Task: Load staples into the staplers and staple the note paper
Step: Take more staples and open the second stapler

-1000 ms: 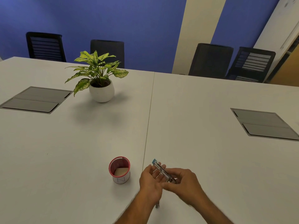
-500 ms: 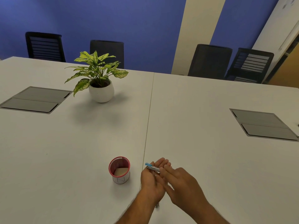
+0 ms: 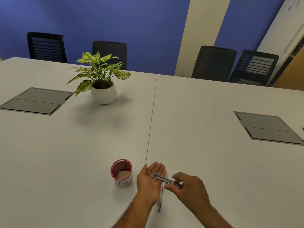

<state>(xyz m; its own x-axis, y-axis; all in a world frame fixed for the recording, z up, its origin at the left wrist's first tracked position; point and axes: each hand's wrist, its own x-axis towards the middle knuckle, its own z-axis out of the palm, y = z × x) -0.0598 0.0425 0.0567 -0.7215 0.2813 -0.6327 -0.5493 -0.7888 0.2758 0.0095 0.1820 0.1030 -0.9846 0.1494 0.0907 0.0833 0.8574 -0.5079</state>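
Note:
My right hand (image 3: 189, 189) pinches a small metal stapler with a blue tip (image 3: 165, 179) by its rear end. The blue tip lies over the palm of my left hand (image 3: 148, 180), which is held flat with palm up and fingers apart. A second metal stapler with a red part (image 3: 159, 201) lies on the white table (image 3: 213, 162) just below my left hand, partly hidden by the wrist. A strip of white note paper (image 3: 166, 176) shows behind the held stapler, mostly hidden.
A red-rimmed mesh cup (image 3: 121, 172) with something tan inside stands left of my left hand. A potted plant (image 3: 102, 79) sits at the back left. Two grey cable hatches (image 3: 36, 101) (image 3: 266, 128) are set in the table. Black chairs line the far edge.
My hands were pressed together around the stapler half a second ago. Now the left hand has opened flat and the right hand has drawn back to the right with the stapler.

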